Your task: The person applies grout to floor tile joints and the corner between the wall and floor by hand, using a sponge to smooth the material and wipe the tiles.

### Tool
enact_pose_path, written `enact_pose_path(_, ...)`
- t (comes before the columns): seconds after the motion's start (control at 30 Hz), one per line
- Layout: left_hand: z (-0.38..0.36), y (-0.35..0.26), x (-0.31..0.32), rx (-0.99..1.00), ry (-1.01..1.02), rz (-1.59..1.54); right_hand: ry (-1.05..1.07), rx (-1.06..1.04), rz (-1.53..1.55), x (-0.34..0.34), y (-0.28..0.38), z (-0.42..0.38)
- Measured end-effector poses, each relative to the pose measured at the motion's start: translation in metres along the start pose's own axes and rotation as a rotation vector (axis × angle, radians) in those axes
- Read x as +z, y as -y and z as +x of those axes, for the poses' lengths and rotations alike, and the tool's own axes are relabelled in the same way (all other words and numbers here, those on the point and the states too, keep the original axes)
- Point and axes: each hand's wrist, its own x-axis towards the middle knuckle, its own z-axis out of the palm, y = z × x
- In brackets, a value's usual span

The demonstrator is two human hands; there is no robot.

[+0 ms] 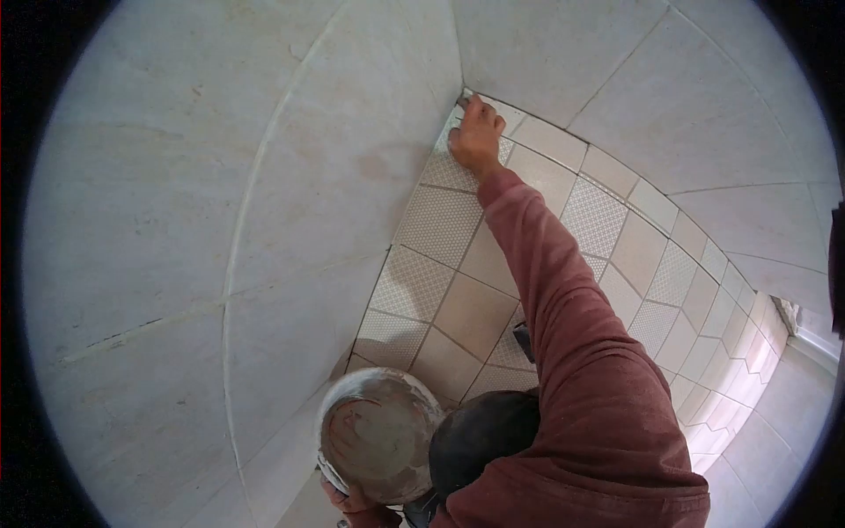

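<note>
My right hand (pixel 478 141) reaches far forward to the corner where two walls meet the tiled floor (pixel 475 312). Its fingers are bent and pressed down at the corner joint, where some whitish paste (pixel 469 93) shows. Whatever they may hold is too small to make out. At the bottom, my left hand (pixel 352 500) is closed on the near side of a round bucket (pixel 333 400). Grey-white paste coats the bucket's inside and rim. Part of the left hand is hidden under the bucket and cut off by the frame edge.
Large pale wall tiles (pixel 167 202) rise close on the left, and more wall tiles (pixel 704 114) stand on the right. My dark-clothed knee (pixel 488 440) is beside the bucket. A small black object (pixel 523 341) shows beside my sleeve. A white frame (pixel 810 339) lies at far right.
</note>
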Motion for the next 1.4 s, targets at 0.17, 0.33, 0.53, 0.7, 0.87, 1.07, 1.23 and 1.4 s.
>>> enact_pose_path(0.17,-0.007,-0.023,0.028,-0.096,-0.111,0.054,-0.084,0.027,-0.028,0.001,0.000,0.002)
enact_pose_path(0.33,-0.007,-0.006,0.004,-0.001,0.034,-0.048,0.038,0.028,-0.063,0.002,-0.006,0.006)
enact_pose_path(0.53,-0.006,-0.013,0.022,0.057,-0.058,0.109,-0.012,-0.002,-0.093,-0.004,-0.008,0.007)
enact_pose_path(0.7,-0.006,0.002,-0.004,0.051,-0.003,0.055,0.085,0.008,-0.295,-0.012,-0.003,0.012)
enact_pose_path(0.87,-0.008,-0.013,0.017,-0.016,-0.034,0.005,0.076,-0.005,-0.164,-0.006,-0.005,0.012)
enact_pose_path(1.07,-0.006,-0.003,0.000,-0.007,-0.014,-0.062,0.001,-0.012,-0.265,-0.023,-0.010,-0.018)
enact_pose_path(1.23,-0.009,-0.011,0.015,-0.061,-0.019,-0.082,0.076,-0.246,-0.217,-0.015,-0.014,-0.006)
enact_pose_path(1.4,-0.003,0.023,-0.039,0.069,-0.053,0.107,-0.117,0.266,-0.658,-0.072,-0.124,-0.085)
